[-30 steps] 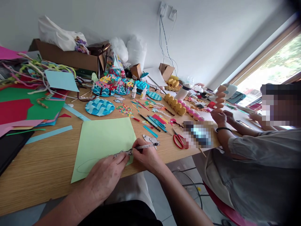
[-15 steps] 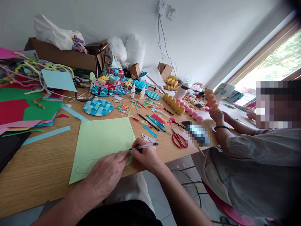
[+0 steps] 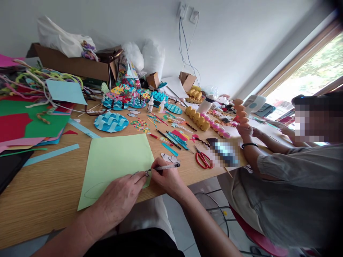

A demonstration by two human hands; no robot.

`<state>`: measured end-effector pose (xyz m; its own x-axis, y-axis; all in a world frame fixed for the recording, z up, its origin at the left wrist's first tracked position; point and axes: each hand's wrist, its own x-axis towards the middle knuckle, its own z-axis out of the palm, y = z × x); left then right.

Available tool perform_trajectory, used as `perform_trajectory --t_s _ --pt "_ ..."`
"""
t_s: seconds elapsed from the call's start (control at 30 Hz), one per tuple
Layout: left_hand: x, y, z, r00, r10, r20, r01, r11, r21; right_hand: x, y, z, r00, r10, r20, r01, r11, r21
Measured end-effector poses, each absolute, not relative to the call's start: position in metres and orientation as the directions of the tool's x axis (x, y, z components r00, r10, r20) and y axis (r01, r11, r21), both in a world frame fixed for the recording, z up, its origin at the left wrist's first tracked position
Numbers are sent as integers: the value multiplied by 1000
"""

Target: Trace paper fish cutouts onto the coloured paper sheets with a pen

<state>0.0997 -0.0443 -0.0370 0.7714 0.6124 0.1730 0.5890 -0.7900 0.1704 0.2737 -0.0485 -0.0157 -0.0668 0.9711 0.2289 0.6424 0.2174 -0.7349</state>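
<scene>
A sheet of light green paper (image 3: 115,153) lies at the table's front edge with a faint leaf-shaped outline drawn at its lower left. My left hand (image 3: 122,194) rests flat on the sheet, fingers stretched out. By its fingertips a small dark-lined piece or drawing (image 3: 147,174) shows, mostly covered. My right hand (image 3: 167,178) grips a grey-white pen (image 3: 168,166) with a black tip, slanting toward that spot. A paper fish cutout (image 3: 170,157) lies just beyond my right hand.
Red-handled scissors (image 3: 203,159), pencils (image 3: 173,140) and a blurred phone-like object (image 3: 224,151) lie to the right. A blue woven paper disc (image 3: 111,121) sits behind the sheet. Coloured papers (image 3: 50,114) are stacked at left. At right, a seated co-worker holds an orange egg-carton strip (image 3: 240,111).
The pen tip has shifted slightly to the right, showing more of the dark lines by my left fingertips. My left hand stays on the sheet. The co-worker's head and hands have moved slightly.
</scene>
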Motion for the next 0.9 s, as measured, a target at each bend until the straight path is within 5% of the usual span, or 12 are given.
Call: perform_trajectory --t_s 0.9 --pt "102 -45 -35 750 646 144 608 -759 233 269 -65 -16 -83 973 217 694 213 -688"
